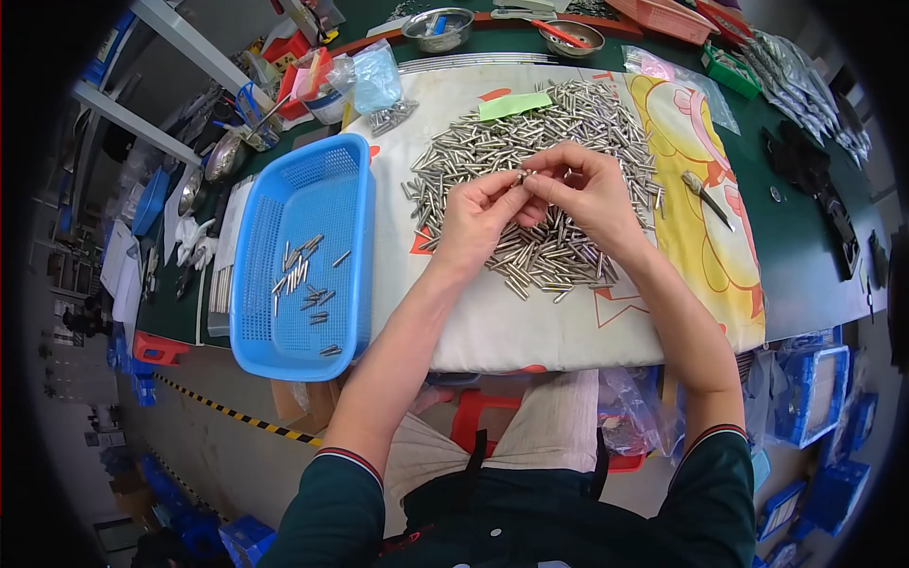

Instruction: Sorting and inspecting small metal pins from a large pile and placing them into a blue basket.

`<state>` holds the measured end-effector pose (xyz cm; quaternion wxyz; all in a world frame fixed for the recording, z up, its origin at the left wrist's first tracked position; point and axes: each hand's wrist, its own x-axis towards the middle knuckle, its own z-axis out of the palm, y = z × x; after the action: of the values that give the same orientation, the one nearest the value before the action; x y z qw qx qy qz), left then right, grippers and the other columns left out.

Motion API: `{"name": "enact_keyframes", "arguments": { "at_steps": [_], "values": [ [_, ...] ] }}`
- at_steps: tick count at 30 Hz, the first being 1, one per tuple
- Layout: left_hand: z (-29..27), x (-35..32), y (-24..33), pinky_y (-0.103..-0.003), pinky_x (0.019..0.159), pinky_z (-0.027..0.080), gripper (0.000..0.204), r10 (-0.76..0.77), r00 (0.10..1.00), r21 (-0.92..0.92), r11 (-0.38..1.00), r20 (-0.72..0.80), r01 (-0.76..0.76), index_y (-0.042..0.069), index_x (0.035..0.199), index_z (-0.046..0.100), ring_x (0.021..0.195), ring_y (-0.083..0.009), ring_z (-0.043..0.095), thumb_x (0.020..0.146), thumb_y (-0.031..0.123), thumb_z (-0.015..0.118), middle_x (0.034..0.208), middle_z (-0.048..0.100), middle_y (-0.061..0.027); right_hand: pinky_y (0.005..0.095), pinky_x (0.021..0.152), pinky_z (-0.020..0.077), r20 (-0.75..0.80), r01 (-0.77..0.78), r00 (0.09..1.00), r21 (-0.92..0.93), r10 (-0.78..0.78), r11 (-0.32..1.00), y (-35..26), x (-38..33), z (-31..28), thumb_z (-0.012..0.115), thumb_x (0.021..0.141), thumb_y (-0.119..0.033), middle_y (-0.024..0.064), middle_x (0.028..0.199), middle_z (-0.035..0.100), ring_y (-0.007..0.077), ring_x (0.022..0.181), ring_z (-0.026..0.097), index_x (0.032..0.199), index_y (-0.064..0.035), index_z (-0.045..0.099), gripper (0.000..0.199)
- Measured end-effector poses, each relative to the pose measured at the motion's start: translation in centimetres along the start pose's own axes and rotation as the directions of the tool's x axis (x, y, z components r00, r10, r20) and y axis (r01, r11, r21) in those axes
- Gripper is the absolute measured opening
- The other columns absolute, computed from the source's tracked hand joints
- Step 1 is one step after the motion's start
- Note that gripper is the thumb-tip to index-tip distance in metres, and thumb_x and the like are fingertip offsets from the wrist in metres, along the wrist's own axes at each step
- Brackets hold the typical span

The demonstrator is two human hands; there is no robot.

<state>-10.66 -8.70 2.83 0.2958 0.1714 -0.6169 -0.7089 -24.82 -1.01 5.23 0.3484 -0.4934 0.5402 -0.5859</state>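
Both hands meet over a wide pile of short, silvery metal pins [559, 248] spread on a printed cloth [398, 322]. My left hand [473, 216] has thumb and fingers closed in a pinch. Fingertip to fingertip with it, my right hand [595, 197] is also pinched closed. A small metal pin [524, 177] shows between the fingertips, mostly hidden by them. To the left of the pile stands a blue plastic basket [364, 237] with several loose pins [298, 265] lying on its bottom.
A green paper slip [513, 105] lies on the pile. Right of it, a pointed tool with a wrapped handle [707, 199] rests on the cloth. Metal bowls [437, 30] and a pink basket [668, 19] stand at the back. A bagged bundle of pins [390, 115] sits behind the blue basket.
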Motion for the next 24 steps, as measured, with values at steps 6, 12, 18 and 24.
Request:
{"name": "enact_keyframes", "arguments": {
  "at_steps": [6,12,18,24],
  "values": [
    [0.3,-0.1,-0.2,-0.023,0.067,0.052,0.022,0.083,0.993,0.007,0.997,-0.083,-0.083,-0.005,0.107,0.059,0.073,-0.0122,0.063,0.089,0.006,0.052,0.086,0.065,-0.0088,0.0212,0.06,0.0475,-0.005,0.205,0.977,-0.256,-0.214,0.945,0.1,-0.2,0.1,0.065,0.076,-0.003,0.0034,0.084,0.055,0.0087,0.073,0.058,0.093,0.0001,0.064,0.017],
    [0.5,0.2,-0.5,-0.023,0.066,0.052,0.02,0.093,0.994,0.082,0.993,-0.059,-0.088,-0.004,0.104,0.06,0.072,-0.011,0.062,0.089,0.006,0.052,0.084,0.065,-0.0072,0.0297,0.057,0.0457,-0.004,0.426,0.881,-0.428,-0.473,0.797,-0.1,-0.4,0.3,0.066,0.071,-0.006,0.0065,0.076,0.057,0.0179,0.065,0.057,0.084,-0.0024,0.066,0.013],
    [0.1,0.3,-0.1,-0.022,0.063,0.052,0.015,0.005,1.0,0.088,0.996,-0.013,-0.004,-0.004,0.095,0.061,0.069,-0.0099,0.061,0.089,0.007,0.052,0.078,0.064,-0.0063,0.0345,0.056,0.0465,0.139,0.457,0.87,-0.587,-0.474,0.668,-0.8,0.3,-0.4,0.064,0.071,-0.005,0.0093,0.07,0.057,0.0263,0.064,0.058,0.074,-0.001,0.063,0.005],
    [0.2,0.2,-0.4,-0.023,0.058,0.05,0.013,-0.003,1.0,0.079,0.997,0.009,0.003,-0.003,0.086,0.062,0.062,-0.0088,0.058,0.087,0.005,0.052,0.07,0.061,-0.0047,0.0284,0.055,0.0446,0.093,0.31,0.946,-0.549,-0.312,0.776,-1.8,-0.4,0.1,0.064,0.073,0.0,0.0109,0.07,0.057,0.0219,0.06,0.058,0.082,0.0026,0.062,0.009]
  ]
}}
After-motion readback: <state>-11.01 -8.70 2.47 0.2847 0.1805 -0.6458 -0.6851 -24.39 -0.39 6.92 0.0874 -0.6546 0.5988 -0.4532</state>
